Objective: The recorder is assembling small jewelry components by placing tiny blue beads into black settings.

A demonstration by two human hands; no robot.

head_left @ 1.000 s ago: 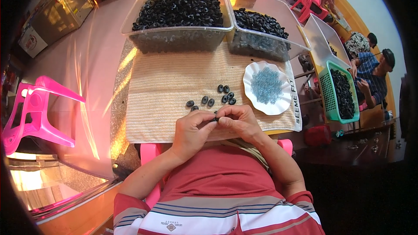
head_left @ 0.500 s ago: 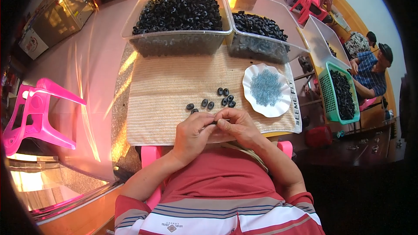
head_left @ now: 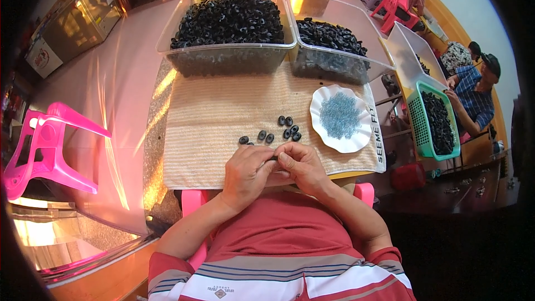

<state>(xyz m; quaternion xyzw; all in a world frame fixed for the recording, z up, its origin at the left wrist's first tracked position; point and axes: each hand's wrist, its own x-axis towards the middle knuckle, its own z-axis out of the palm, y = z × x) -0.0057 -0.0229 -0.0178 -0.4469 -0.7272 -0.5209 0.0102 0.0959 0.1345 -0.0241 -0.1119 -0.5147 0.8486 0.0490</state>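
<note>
My left hand (head_left: 246, 173) and my right hand (head_left: 304, 168) meet at the near edge of the ribbed beige towel (head_left: 223, 100). Both are closed, thumbs and fingertips pinching a small black part (head_left: 274, 158) between them. Most of that part is hidden by my fingers. Just beyond my hands lie several small black oval pieces with holes (head_left: 287, 132), loosely grouped; one is partly covered by my left hand. To their right stands a white wavy-rimmed plate (head_left: 321, 134) holding a heap of tiny clear bluish pieces (head_left: 340, 116).
Two clear plastic bins (head_left: 223, 58) of black parts stand along the towel's far edge. At right are a green basket (head_left: 426, 134) of black parts and a person in a blue checked shirt (head_left: 479, 97). A pink stool (head_left: 53, 145) stands on the left floor.
My hands stay together on the black part, with hardly any shift. The whole view has tilted slightly. At right, the person in the checked shirt has moved their arms.
</note>
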